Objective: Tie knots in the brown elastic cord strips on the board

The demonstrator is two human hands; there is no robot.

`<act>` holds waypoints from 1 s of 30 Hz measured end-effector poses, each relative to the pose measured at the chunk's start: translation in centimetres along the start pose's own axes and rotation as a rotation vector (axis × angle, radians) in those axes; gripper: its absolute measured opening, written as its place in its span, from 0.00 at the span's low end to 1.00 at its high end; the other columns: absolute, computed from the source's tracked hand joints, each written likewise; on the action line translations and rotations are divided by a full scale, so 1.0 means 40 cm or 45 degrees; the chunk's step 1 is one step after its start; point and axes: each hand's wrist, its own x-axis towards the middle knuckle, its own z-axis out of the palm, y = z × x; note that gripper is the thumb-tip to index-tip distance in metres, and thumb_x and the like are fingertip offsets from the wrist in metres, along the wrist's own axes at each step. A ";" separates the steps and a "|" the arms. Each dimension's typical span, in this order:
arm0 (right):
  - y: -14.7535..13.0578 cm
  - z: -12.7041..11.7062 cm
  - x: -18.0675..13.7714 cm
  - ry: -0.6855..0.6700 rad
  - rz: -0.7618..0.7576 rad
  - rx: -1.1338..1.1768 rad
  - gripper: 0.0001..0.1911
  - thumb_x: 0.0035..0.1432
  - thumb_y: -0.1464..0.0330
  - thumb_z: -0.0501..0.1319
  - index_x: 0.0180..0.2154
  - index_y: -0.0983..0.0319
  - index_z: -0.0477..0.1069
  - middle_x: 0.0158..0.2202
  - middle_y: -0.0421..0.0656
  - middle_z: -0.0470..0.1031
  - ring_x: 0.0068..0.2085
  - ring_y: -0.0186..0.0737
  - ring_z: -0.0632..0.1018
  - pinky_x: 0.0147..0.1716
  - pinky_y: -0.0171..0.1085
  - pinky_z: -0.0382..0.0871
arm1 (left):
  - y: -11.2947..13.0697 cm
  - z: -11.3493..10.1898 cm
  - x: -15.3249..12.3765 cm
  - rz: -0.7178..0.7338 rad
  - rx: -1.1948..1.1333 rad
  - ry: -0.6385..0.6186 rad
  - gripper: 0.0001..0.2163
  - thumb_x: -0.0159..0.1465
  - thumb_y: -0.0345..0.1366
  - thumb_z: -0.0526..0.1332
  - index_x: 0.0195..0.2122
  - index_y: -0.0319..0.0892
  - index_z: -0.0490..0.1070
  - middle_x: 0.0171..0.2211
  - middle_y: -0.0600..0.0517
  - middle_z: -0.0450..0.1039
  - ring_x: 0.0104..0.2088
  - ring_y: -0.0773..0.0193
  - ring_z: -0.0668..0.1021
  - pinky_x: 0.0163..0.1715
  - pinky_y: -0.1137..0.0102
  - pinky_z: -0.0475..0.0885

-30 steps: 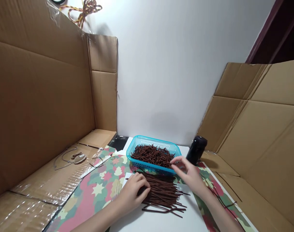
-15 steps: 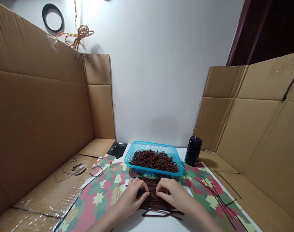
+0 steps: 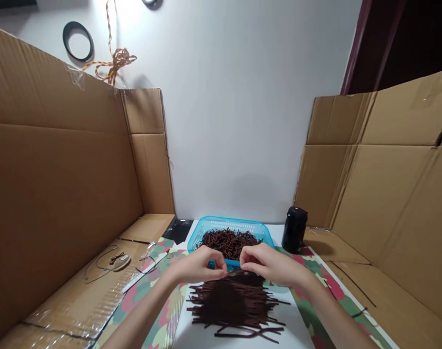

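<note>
The left hand (image 3: 197, 265) is pinching a thin brown strand (image 3: 232, 272) between its fingertips, so that grip is clamped on the strand's near end. The right hand (image 3: 270, 258) is curling its fingers close by at the strand's other end, and the pictures are not showing whether that grip is closed on it or only just apart from it. The hands are nearly meeting just above a loose, fanned pile of dark brown strands (image 3: 235, 303) that is lying on a white sheet (image 3: 192, 332), which is resting on camouflage-patterned paper (image 3: 157, 310). Just beyond the hands, a turquoise plastic basket (image 3: 206, 229) is sitting with its perforated wall partly hidden behind the fingers, and a tangled heap of the same strands (image 3: 230, 242) is filling its middle. To the right of the basket, a black cylindrical canister (image 3: 294, 230) is standing upright near the edge of the patterned paper. Flattened and folded cardboard panels are rising on both sides, the left one (image 3: 61, 203) and the right one (image 3: 381, 194), with a small coiled cord (image 3: 112, 261) lying on the left panel's lower flap. Above, at the upper left of the frame, a black ring (image 3: 78, 41) and a twisted cord (image 3: 115, 60) are hanging against a white wall (image 3: 235, 131).
</note>
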 end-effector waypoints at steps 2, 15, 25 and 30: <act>-0.012 -0.020 0.003 -0.047 0.005 0.008 0.07 0.58 0.72 0.55 0.29 0.60 0.69 0.24 0.38 0.70 0.24 0.34 0.68 0.23 0.32 0.58 | 0.011 -0.029 0.009 -0.020 -0.016 -0.047 0.06 0.58 0.33 0.58 0.32 0.41 0.74 0.29 0.54 0.75 0.28 0.67 0.73 0.28 0.74 0.64; -0.057 -0.073 0.024 0.012 0.084 0.212 0.06 0.60 0.69 0.55 0.34 0.59 0.71 0.30 0.38 0.74 0.30 0.35 0.72 0.28 0.31 0.64 | 0.096 -0.121 0.047 -0.070 -0.206 0.081 0.05 0.52 0.28 0.57 0.28 0.39 0.71 0.27 0.55 0.71 0.29 0.67 0.72 0.30 0.75 0.65; -0.033 -0.083 0.036 0.001 0.121 0.281 0.07 0.60 0.66 0.57 0.33 0.60 0.73 0.28 0.39 0.74 0.30 0.36 0.73 0.29 0.32 0.65 | 0.075 -0.109 0.040 -0.087 -0.225 0.031 0.05 0.56 0.29 0.57 0.32 0.40 0.72 0.26 0.55 0.71 0.26 0.68 0.71 0.27 0.75 0.65; -0.007 -0.097 0.029 0.015 0.156 0.277 0.08 0.60 0.66 0.57 0.32 0.60 0.73 0.28 0.38 0.73 0.30 0.35 0.72 0.29 0.32 0.64 | 0.060 -0.096 0.054 -0.012 -0.244 0.037 0.05 0.59 0.32 0.58 0.33 0.40 0.72 0.29 0.52 0.73 0.30 0.66 0.72 0.31 0.73 0.65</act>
